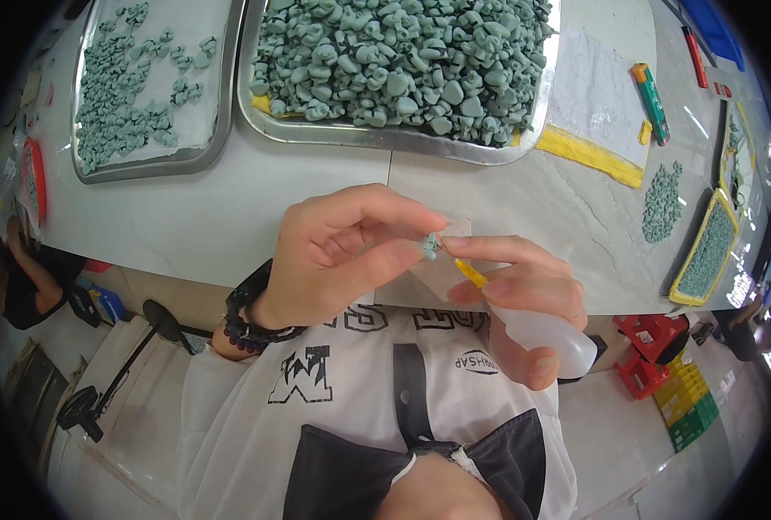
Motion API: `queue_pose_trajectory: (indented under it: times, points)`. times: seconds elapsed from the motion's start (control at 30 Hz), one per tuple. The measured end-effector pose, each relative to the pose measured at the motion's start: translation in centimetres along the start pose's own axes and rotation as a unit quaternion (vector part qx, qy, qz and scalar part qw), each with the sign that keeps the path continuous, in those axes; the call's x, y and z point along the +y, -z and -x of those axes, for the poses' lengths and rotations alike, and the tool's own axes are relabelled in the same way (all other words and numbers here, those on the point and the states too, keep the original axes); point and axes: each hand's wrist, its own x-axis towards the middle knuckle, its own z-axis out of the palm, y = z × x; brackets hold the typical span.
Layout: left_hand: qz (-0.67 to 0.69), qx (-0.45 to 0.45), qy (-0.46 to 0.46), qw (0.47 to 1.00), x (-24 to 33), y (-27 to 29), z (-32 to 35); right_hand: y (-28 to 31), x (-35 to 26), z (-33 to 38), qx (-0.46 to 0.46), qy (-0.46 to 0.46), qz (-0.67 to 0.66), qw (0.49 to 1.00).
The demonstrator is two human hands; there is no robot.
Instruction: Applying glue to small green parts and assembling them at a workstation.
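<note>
Between the thumb and fingertips of my left hand [342, 247] is a small grey-green moulded piece [430, 246], held just above the near edge of the table. My right hand [533, 282] is wrapped round a whitish squeeze bottle [563, 342] with a yellow nozzle [470, 273]. The nozzle points up and left, a little short of the piece. My right index fingertip reaches to the piece's right side; whether it touches, I cannot tell. Under the hands lies a pale slip of paper or film [446, 279], partly covered by them.
Ahead stands a metal tray [333, 135] heaped with grey-green pieces. Left of it, another tray [177, 166] holds smaller clusters on white paper. On the right are a green-and-orange box [651, 104], loose small pieces [663, 204], a yellow-rimmed basket [704, 247] and a red pen [695, 57].
</note>
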Motion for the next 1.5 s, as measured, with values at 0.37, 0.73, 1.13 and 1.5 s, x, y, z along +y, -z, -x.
queue_pose_trajectory:
  times: [0.37,0.73,1.13,1.5]
  points:
    - [-0.022,0.003,-0.018,1.0,-0.4,0.0,0.0,3.9,-1.2,0.0,0.151,-0.009,0.32,0.935]
    - [-0.005,-0.036,-0.041,0.999,-0.8,0.6,0.1,7.3,0.3,0.6,0.007,0.008,0.562,0.827]
    - [-0.06,0.002,-0.031,0.998,-0.6,-0.3,-0.2,16.5,-3.7,-0.5,0.201,-0.143,0.618,0.746]
    - [-0.068,0.033,-0.046,0.996,-0.3,-0.2,-0.2,18.1,-3.5,-2.2,0.188,-0.139,0.625,0.745]
